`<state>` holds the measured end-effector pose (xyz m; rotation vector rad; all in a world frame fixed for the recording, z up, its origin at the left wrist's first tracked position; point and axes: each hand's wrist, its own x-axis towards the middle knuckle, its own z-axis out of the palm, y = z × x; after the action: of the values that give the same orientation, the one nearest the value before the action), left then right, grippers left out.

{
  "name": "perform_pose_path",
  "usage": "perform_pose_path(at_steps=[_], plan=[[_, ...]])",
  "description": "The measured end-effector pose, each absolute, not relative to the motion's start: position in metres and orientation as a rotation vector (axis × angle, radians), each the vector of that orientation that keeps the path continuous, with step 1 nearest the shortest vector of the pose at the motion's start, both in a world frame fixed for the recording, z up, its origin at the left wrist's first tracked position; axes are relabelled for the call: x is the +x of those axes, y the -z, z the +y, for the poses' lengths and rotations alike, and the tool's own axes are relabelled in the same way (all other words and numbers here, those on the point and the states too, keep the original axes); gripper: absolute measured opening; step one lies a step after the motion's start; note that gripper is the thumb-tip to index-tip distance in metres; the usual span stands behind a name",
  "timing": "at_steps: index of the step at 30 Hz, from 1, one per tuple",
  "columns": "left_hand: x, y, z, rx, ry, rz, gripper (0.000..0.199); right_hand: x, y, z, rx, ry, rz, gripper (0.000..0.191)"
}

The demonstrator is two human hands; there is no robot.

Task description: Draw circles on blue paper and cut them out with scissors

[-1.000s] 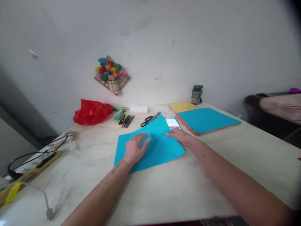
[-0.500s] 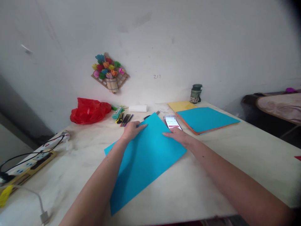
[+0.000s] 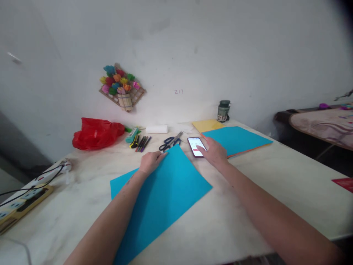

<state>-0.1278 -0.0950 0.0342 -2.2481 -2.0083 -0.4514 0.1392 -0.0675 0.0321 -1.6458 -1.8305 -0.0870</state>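
Observation:
A blue sheet of paper (image 3: 162, 198) lies slanted across the front of the table, one corner pointing toward the back. My left hand (image 3: 151, 162) is closed at its upper left edge, thumb on top and the other fingers partly hidden. To the right, my right hand (image 3: 213, 152) reaches over a smartphone (image 3: 195, 141) lying face up with its screen lit. The thumb is over the screen and the forefinger stretches past the phone's right edge, apart from the thumb. Just beyond the sheet's far corner lie scissors (image 3: 176, 139) with dark handles, partly covered by the paper.
A stack of coloured paper (image 3: 239, 140), blue on top, is at back right beside a yellow sheet (image 3: 208, 125) and a green bottle (image 3: 223, 111). At back left are a red plastic bag (image 3: 97, 134), several pens (image 3: 143, 143), a yellow cutter (image 3: 134, 141) and a power strip (image 3: 24, 206).
My right hand has let go of the blue sheet and moved over to the phone. The sheet's far corner has come nearer, baring more of the scissors. The view has turned slightly right.

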Motion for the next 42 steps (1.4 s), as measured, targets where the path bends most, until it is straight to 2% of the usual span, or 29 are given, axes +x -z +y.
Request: perform_pose_path(at_steps=[6,12,21,29,37,42], plan=[[-0.116,-0.029,-0.088,-2.261,0.244,-1.912,0.05,0.136,-0.016,-0.057,-1.645,0.115,-1.901,0.077],[-0.113,-0.027,-0.078,-2.293,0.235,-1.862,0.049,0.117,-0.009,-0.046,-1.827,0.09,-1.998,0.09],[-0.111,-0.019,-0.075,-2.364,0.289,-1.745,0.045,0.104,-0.008,-0.036,-1.926,0.117,-1.999,0.085],[-0.108,-0.015,-0.057,-2.375,0.511,-1.539,0.028,0.099,-0.017,-0.031,-1.992,0.088,-1.902,0.076],[-0.096,-0.008,-0.016,-2.531,0.333,-1.624,0.041,0.106,-0.009,-0.028,-1.887,0.146,-1.856,0.079],[-0.09,-0.003,0.001,-2.539,0.246,-1.672,0.042,0.106,-0.011,-0.026,-1.834,0.172,-1.911,0.082]])
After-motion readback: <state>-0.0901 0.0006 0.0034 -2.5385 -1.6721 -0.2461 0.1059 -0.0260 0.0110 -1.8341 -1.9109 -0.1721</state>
